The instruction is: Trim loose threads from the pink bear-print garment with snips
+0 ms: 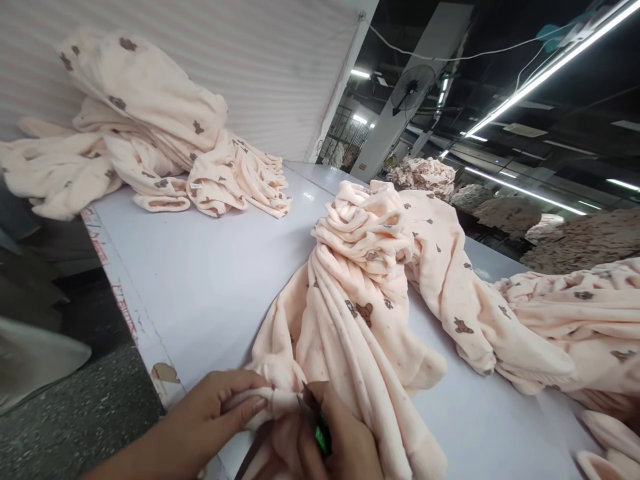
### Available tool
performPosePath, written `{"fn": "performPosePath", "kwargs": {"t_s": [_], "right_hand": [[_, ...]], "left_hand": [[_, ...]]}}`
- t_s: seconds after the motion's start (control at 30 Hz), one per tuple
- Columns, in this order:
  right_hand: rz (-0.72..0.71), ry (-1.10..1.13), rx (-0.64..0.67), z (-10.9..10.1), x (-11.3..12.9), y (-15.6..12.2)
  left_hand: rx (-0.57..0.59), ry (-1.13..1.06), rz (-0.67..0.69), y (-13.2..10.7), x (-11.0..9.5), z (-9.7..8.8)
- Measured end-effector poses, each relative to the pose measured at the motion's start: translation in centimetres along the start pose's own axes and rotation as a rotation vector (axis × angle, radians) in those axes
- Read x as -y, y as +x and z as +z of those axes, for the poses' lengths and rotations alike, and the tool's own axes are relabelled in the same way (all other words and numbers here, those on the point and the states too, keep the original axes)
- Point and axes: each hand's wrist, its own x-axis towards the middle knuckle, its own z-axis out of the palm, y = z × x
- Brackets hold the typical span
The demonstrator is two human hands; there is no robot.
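A pale pink fleece garment (350, 307) with brown bear prints lies bunched on the table, its lower part hanging toward me. My left hand (220, 413) pinches a rolled edge of it, perhaps a cuff, between thumb and fingers. Close beside, my right hand (340, 433) is closed around small dark thread snips (319, 427) with a green patch. The blade tips point up against the pinched fabric edge. Whether a thread lies between the blades is too small to tell.
The white table (200, 280) has a chipped, marked left edge. A pile of similar garments (150, 127) sits at the far left, with more garments (580, 320) on the right. Behind stand a striped cloth sheet (260, 73), a fan (413, 88) and heaped clothing (590, 233).
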Motion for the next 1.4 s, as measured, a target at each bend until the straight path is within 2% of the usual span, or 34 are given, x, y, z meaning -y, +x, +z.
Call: {"fn": "performPosePath", "kwargs": {"t_s": [0.07, 0.1, 0.23, 0.3, 0.43, 0.5, 0.57, 0.67, 0.73, 0.77, 0.8, 0.83, 0.9, 0.93, 0.97, 1.03, 1.1, 1.17, 1.27, 1.4], "right_hand": [[-0.062, -0.016, -0.018, -0.3, 0.0, 0.2], [-0.095, -0.054, 0.002, -0.4, 0.0, 0.3], [-0.101, -0.121, 0.104, -0.5, -0.3, 0.4], [-0.111, -0.106, 0.131, -0.5, -0.4, 0.3], [-0.160, -0.125, 0.121, -0.3, -0.3, 0.2], [-0.154, -0.062, 0.110, -0.3, -0.1, 0.1], [-0.142, 0.089, 0.058, -0.5, 0.0, 0.1], [-0.105, 0.463, -0.102, -1.5, -0.2, -0.2], [0.002, 0.801, -0.124, -2.5, -0.6, -0.5], [0.047, 0.975, -0.120, -3.0, -0.8, -0.7], [0.079, 1.135, -0.122, -3.4, -0.9, -0.8], [0.089, 1.274, -0.137, -3.8, -1.1, -0.9], [0.062, 1.482, -0.225, -4.4, -1.3, -0.9], [0.053, 1.558, -0.267, -4.6, -1.3, -0.9], [0.051, 1.627, -0.287, -4.7, -1.3, -0.9], [0.032, 1.737, -0.302, -4.9, -1.3, -0.8], [0.015, 1.791, -0.300, -5.1, -1.3, -0.9], [0.009, 1.773, -0.296, -5.3, -1.4, -1.2], [0.001, 1.575, -0.260, -5.2, -1.4, -1.9], [0.029, 0.905, -0.178, -4.3, -1.1, -3.2]], "left_hand": [[0.128, -0.178, -0.167, 0.5, -0.1, -0.4], [0.145, -0.246, -0.226, 0.6, -0.1, -0.5], [0.044, -0.433, -0.357, 0.6, -0.2, -0.4], [0.042, -0.519, -0.384, 0.6, -0.4, 0.1], [0.187, -0.516, -0.325, 0.7, -0.2, 0.9], [0.208, -0.357, -0.268, 0.6, 0.3, 0.2], [0.108, -0.052, -0.109, 0.4, 1.0, -1.8], [-0.200, 0.627, 0.153, 0.4, 2.1, -6.0], [-0.449, 0.995, 0.192, 0.3, 2.1, -7.6], [-0.518, 1.044, 0.188, 0.2, 1.8, -7.5], [-0.533, 1.005, 0.175, 0.0, 1.4, -6.8], [-0.479, 0.892, 0.179, -0.3, 0.8, -5.4], [-0.238, 0.673, 0.203, -0.9, -0.5, -1.5], [-0.101, 0.619, 0.331, -1.2, -1.0, 0.6], [0.001, 0.609, 0.454, -1.3, -1.3, 2.7], [0.088, 0.731, 0.639, -1.3, -1.5, 6.2], [0.097, 0.879, 0.653, -0.9, -1.3, 8.2], [0.133, 0.855, 0.517, -0.5, -1.2, 8.8], [0.184, 0.496, 0.255, -0.2, -1.7, 8.1], [0.154, -0.057, 0.041, -0.3, -3.2, 6.1]]}}
